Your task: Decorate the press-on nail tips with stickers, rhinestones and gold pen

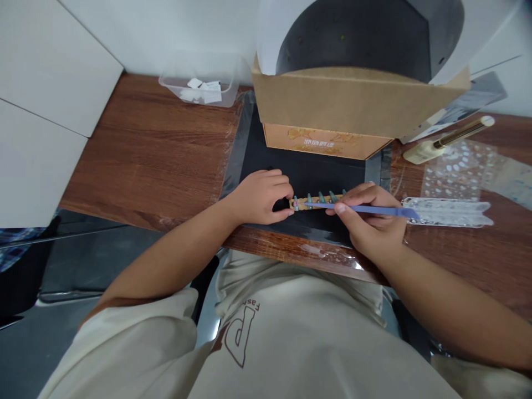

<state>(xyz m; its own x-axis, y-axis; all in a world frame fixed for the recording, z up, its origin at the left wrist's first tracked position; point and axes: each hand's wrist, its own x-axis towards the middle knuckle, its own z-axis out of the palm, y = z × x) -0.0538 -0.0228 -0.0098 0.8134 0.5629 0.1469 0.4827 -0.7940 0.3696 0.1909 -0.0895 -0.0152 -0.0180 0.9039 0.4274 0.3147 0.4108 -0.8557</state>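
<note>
A tan strip [316,201] carries a row of small teal false nails and lies on the black mat. At its left end the thumb and forefinger of my left hand [266,194] are closed on it, beside a nail with pinkish decoration. My right hand [372,213] pinches a slim purple stick tool [374,210]. The tool's thin tip points left, over the decorated nail; whether it touches cannot be made out. The right fingers cover the strip's right end.
A black mat [266,147] lies under the hands, with an orange box [324,141] and cardboard box [332,102] behind. On the right are a clear ridged plastic tray [453,213], sticker sheets [457,166] and a gold-capped bottle [419,152]. A clear bin [228,97] holds white scraps.
</note>
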